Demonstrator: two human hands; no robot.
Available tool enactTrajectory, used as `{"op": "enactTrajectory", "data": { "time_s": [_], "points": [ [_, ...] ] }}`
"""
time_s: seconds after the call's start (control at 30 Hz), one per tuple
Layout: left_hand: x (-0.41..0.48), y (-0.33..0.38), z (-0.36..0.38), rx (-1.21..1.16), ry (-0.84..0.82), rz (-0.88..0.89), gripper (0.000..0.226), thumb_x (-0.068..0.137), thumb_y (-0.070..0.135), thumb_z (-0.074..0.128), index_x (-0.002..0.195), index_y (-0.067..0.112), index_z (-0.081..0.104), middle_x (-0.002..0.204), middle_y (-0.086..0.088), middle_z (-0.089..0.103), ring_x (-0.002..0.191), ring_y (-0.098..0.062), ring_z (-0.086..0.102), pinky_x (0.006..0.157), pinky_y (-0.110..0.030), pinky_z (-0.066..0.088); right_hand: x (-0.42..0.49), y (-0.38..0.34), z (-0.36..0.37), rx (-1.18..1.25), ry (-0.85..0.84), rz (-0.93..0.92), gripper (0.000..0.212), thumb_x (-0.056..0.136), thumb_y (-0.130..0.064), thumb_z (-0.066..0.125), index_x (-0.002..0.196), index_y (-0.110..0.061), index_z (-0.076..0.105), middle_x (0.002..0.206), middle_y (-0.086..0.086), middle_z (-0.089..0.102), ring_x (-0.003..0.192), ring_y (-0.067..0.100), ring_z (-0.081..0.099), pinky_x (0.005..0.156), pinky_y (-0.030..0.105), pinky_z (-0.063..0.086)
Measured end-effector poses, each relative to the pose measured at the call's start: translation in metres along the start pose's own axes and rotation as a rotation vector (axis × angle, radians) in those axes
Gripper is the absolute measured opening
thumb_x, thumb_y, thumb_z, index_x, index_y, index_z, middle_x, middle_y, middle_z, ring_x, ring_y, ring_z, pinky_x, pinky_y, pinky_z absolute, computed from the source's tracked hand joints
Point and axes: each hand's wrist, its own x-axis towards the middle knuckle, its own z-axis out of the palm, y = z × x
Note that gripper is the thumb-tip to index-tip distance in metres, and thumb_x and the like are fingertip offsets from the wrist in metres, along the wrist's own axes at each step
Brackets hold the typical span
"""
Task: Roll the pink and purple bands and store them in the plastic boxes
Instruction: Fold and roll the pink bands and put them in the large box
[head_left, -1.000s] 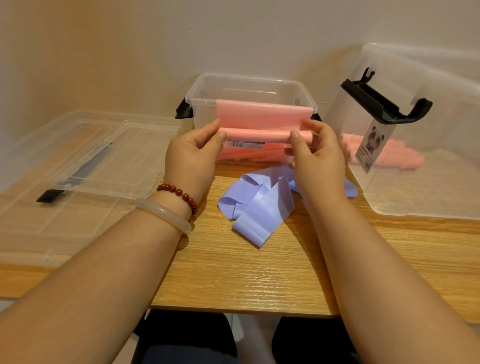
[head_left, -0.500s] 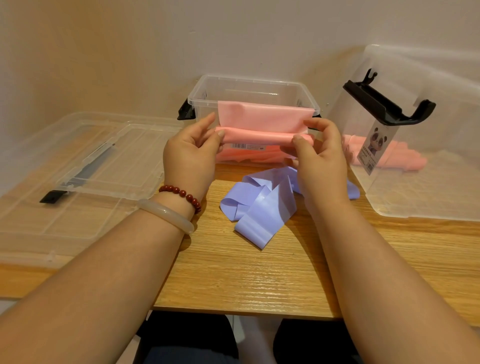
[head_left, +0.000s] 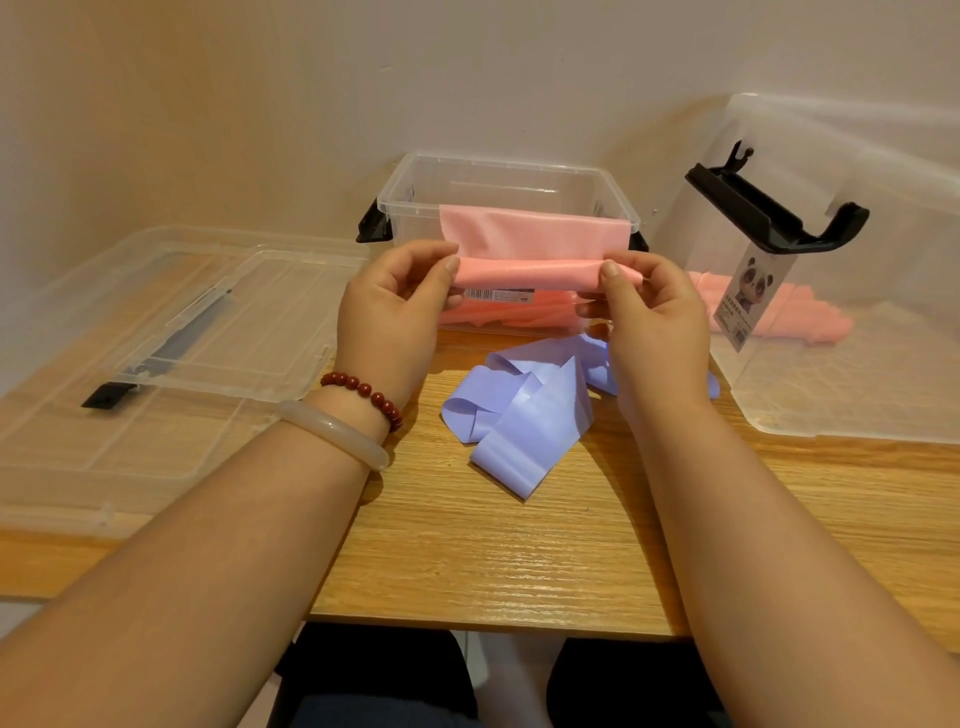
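Pink band (head_left: 530, 244), thin and floppy, probably slippery, hangs over the far small box (head_left: 410, 200); left hand (head_left: 389, 317) and right hand (head_left: 654, 312) pinch the roll's ends. I'd grip there.

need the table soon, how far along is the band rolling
Done: pink bands lie in the large box. In hand: the left hand and right hand pinch a pink band, partly rolled, its tail over the small box rim. Left: the purple band lies loose on the table.
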Motion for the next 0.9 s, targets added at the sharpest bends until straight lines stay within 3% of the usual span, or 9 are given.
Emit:
{"op": "enactTrajectory", "data": {
  "time_s": [0.17, 0.43, 0.53, 0.63, 0.7, 0.8, 0.9],
  "points": [
    [0.0024, -0.0017, -0.0005, -0.063, -0.025, -0.085, 0.011, 0.092, 0.012, 0.064, 0.094, 0.020, 0.070, 0.083, 0.006, 0.070, 0.077, -0.005, 0.068, 0.081, -0.025, 0.056, 0.0014, 0.0005, -0.0015, -0.037, 0.025, -0.019, 0.007, 0.097, -0.022, 0.061, 0.092, -0.026, 0.065, 0.089, -0.001, 0.070, 0.083, 0.015, 0.068, 0.072, 0.031, 0.059],
    [0.0031, -0.0016, -0.0009, -0.009, -0.026, -0.078, 0.016, 0.093, 0.012, 0.061, 0.098, 0.026, 0.067, 0.094, 0.001, 0.067, 0.084, -0.010, 0.065, 0.064, -0.019, 0.054, 0.0009, -0.0016, -0.0022, -0.085, 0.033, -0.045, 0.015, 0.096, -0.027, 0.061, 0.082, -0.030, 0.062, 0.069, -0.003, 0.065, 0.062, 0.008, 0.062, 0.060, 0.024, 0.053],
    [0.0027, -0.0020, 0.0000, 0.004, -0.013, -0.081, 0.012, 0.094, 0.012, 0.061, 0.099, 0.021, 0.067, 0.094, 0.003, 0.067, 0.082, -0.009, 0.068, 0.069, -0.020, 0.056, 0.0005, -0.0019, -0.0017, -0.081, 0.029, -0.061, 0.012, 0.096, -0.030, 0.062, 0.084, -0.029, 0.063, 0.075, -0.003, 0.064, 0.064, 0.006, 0.060, 0.058, 0.020, 0.049],
    [0.0027, -0.0018, 0.0014, -0.033, 0.032, -0.094, 0.008, 0.093, 0.010, 0.062, 0.094, 0.017, 0.067, 0.089, 0.003, 0.067, 0.075, -0.004, 0.068, 0.067, -0.017, 0.055, 0.0001, -0.0026, -0.0019, -0.008, -0.022, -0.017, 0.003, 0.094, -0.029, 0.064, 0.097, -0.028, 0.063, 0.097, 0.001, 0.067, 0.079, 0.012, 0.067, 0.062, 0.025, 0.054],
    [0.0036, -0.0011, 0.0014, -0.079, 0.066, -0.115, 0.008, 0.092, 0.009, 0.062, 0.090, 0.016, 0.066, 0.085, 0.002, 0.067, 0.071, -0.005, 0.068, 0.066, -0.015, 0.053, 0.0000, -0.0020, -0.0027, 0.063, -0.077, 0.000, 0.015, 0.093, -0.022, 0.064, 0.105, -0.029, 0.060, 0.109, 0.005, 0.065, 0.086, 0.015, 0.069, 0.065, 0.028, 0.057],
    [0.0035, 0.0009, 0.0010, -0.093, 0.090, -0.134, 0.007, 0.093, 0.012, 0.062, 0.089, 0.016, 0.067, 0.084, 0.001, 0.067, 0.066, -0.006, 0.069, 0.064, -0.014, 0.053, -0.0012, -0.0024, -0.0022, 0.041, -0.078, -0.049, 0.022, 0.090, -0.010, 0.064, 0.098, -0.031, 0.061, 0.109, 0.007, 0.065, 0.095, 0.023, 0.068, 0.064, 0.023, 0.055],
    [0.0024, 0.0011, 0.0011, -0.105, 0.068, -0.134, 0.009, 0.093, 0.014, 0.062, 0.086, 0.015, 0.067, 0.081, 0.000, 0.068, 0.069, -0.007, 0.069, 0.065, -0.017, 0.054, 0.0005, -0.0014, -0.0022, 0.012, -0.028, -0.067, 0.017, 0.092, -0.008, 0.064, 0.093, -0.025, 0.063, 0.097, 0.003, 0.067, 0.083, 0.014, 0.067, 0.062, 0.020, 0.052]
  ]
}}
